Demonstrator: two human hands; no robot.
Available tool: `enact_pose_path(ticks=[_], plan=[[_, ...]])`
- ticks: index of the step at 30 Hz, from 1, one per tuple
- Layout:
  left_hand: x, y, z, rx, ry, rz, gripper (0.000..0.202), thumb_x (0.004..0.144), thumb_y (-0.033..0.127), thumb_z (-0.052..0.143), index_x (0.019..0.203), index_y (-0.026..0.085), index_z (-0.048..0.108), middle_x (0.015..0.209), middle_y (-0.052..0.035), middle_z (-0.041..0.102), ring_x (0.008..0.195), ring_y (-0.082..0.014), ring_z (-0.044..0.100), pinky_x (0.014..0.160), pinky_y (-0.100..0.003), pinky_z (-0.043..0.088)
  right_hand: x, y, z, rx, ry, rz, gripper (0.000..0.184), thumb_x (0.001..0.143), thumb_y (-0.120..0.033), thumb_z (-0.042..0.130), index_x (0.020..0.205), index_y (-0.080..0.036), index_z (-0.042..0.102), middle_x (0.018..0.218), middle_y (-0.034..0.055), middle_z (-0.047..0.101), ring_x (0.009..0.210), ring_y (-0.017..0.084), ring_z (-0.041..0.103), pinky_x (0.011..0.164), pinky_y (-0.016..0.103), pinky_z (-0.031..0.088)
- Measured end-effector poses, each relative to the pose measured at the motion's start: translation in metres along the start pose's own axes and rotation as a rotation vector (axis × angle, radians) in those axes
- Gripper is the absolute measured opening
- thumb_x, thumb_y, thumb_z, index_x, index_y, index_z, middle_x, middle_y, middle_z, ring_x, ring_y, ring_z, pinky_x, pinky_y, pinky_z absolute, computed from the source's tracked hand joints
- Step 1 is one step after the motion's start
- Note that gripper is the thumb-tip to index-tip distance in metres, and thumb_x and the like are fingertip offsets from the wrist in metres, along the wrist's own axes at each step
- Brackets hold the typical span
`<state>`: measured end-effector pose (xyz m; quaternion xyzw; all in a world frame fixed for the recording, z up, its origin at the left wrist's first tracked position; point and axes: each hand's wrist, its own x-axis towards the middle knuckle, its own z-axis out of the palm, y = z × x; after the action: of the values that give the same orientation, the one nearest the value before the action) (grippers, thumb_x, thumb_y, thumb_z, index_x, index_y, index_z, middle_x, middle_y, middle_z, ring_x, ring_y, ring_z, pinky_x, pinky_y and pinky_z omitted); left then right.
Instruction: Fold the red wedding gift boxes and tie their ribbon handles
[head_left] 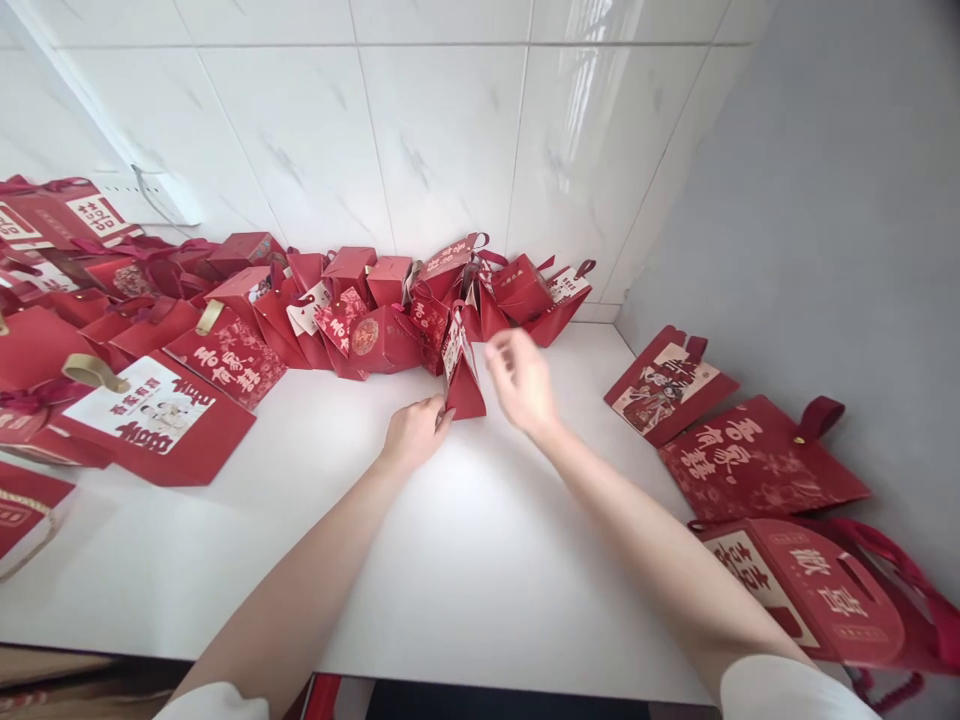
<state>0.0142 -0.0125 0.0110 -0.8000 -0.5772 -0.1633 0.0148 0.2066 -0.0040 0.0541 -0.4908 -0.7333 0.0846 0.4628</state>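
Red box (468,395), contents hidden, left hand (415,434) touching

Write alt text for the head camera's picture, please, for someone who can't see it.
A person's left hand touches a small red box on a white table, while the right hand, partly curled, is just to its right. More red boxes crowd along a tiled wall.

left hand (416,432) touching upright red box (466,388) | right hand (521,385) just beside it | white table (480,590) beneath
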Motion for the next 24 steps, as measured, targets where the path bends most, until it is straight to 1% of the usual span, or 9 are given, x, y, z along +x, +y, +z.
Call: enact_pose_path(ticks=[2, 4, 6, 8, 10, 12, 15, 20, 24], plan=[[0.001, -0.001, 0.001, 0.018, -0.014, 0.023, 0.02, 0.095, 0.036, 0.044, 0.086, 0.022, 0.055, 0.085, -0.0031, 0.069, 0.072, -0.0196, 0.064, 0.06, -0.029, 0.035, -0.008, 0.005, 0.011, -0.058, -0.065, 0.091, 0.038, 0.096, -0.054, 0.039, 0.104, -0.019, 0.052, 0.097, 0.0043, 0.062, 0.071, 0.015, 0.06, 0.066, 0.029, 0.047], [0.001, -0.002, 0.003, 0.036, -0.036, 0.039, 0.022, 0.096, 0.037, 0.041, 0.086, 0.021, 0.055, 0.083, -0.004, 0.068, 0.072, -0.0202, 0.064, 0.06, -0.029, 0.035, -0.018, 0.012, 0.025, -0.173, -0.142, 0.165, 0.039, 0.094, -0.059, 0.038, 0.1, -0.021, 0.049, 0.096, 0.0047, 0.063, 0.068, 0.017, 0.06, 0.062, 0.03, 0.043], [0.002, -0.003, 0.005, 0.044, -0.055, 0.042, 0.024, 0.097, 0.038, 0.04, 0.087, 0.021, 0.055, 0.085, -0.005, 0.069, 0.073, -0.0209, 0.064, 0.06, -0.029, 0.035, -0.026, 0.019, 0.036, -0.304, -0.204, 0.184, 0.036, 0.095, -0.055, 0.039, 0.098, -0.021, 0.049, 0.098, 0.0074, 0.064, 0.074, 0.02, 0.062, 0.063, 0.031, 0.041], [0.002, -0.003, 0.006, 0.047, -0.07, 0.04, 0.024, 0.097, 0.038, 0.04, 0.088, 0.021, 0.055, 0.086, -0.0063, 0.069, 0.075, -0.0217, 0.065, 0.061, -0.03, 0.036, -0.032, 0.026, 0.041, -0.392, -0.283, 0.163, 0.029, 0.097, -0.047, 0.039, 0.096, -0.02, 0.05, 0.097, 0.0096, 0.065, 0.08, 0.023, 0.063, 0.066, 0.032, 0.041], [0.002, -0.003, 0.007, 0.06, -0.081, 0.044, 0.024, 0.097, 0.037, 0.039, 0.091, 0.019, 0.055, 0.087, -0.0078, 0.068, 0.077, -0.0225, 0.065, 0.062, -0.03, 0.036, -0.036, 0.031, 0.041, -0.422, -0.368, 0.109, 0.024, 0.098, -0.04, 0.04, 0.094, -0.019, 0.051, 0.093, 0.0101, 0.066, 0.084, 0.024, 0.063, 0.068, 0.032, 0.04], [0.002, -0.004, 0.006, 0.07, -0.09, 0.056, 0.026, 0.098, 0.035, 0.036, 0.091, 0.018, 0.054, 0.086, -0.0083, 0.068, 0.075, -0.0224, 0.064, 0.062, -0.03, 0.035, -0.039, 0.034, 0.038, -0.408, -0.405, 0.057, 0.02, 0.099, -0.035, 0.039, 0.094, -0.02, 0.051, 0.092, 0.009, 0.067, 0.083, 0.023, 0.063, 0.068, 0.031, 0.04], [0.001, -0.005, 0.002, 0.034, -0.054, 0.08, 0.03, 0.1, 0.036, 0.032, 0.086, 0.019, 0.053, 0.08, -0.0063, 0.066, 0.07, -0.0204, 0.061, 0.061, -0.03, 0.034, -0.041, 0.035, 0.035, -0.324, -0.355, 0.018, 0.023, 0.101, -0.034, 0.034, 0.09, -0.021, 0.051, 0.086, 0.0053, 0.066, 0.075, 0.019, 0.061, 0.065, 0.028, 0.038], [-0.003, 0.002, -0.011, 0.017, 0.15, 0.141, 0.035, 0.098, 0.031, 0.03, 0.07, 0.02, 0.047, 0.066, -0.0046, 0.057, 0.067, -0.0185, 0.054, 0.07, -0.03, 0.037, -0.045, 0.032, 0.033, -0.139, -0.155, -0.034, 0.035, 0.101, -0.035, 0.028, 0.073, -0.022, 0.044, 0.068, 0.0009, 0.057, 0.059, 0.014, 0.051, 0.06, 0.026, 0.035], [-0.008, 0.01, -0.016, 0.021, 0.176, 0.141, 0.034, 0.096, 0.026, 0.032, 0.065, 0.021, 0.044, 0.061, -0.0037, 0.053, 0.063, -0.0177, 0.051, 0.07, -0.031, 0.037, -0.047, 0.028, 0.034, -0.075, -0.064, -0.061, 0.036, 0.1, -0.034, 0.03, 0.066, -0.022, 0.038, 0.061, -0.0005, 0.05, 0.053, 0.013, 0.043, 0.057, 0.026, 0.032]])
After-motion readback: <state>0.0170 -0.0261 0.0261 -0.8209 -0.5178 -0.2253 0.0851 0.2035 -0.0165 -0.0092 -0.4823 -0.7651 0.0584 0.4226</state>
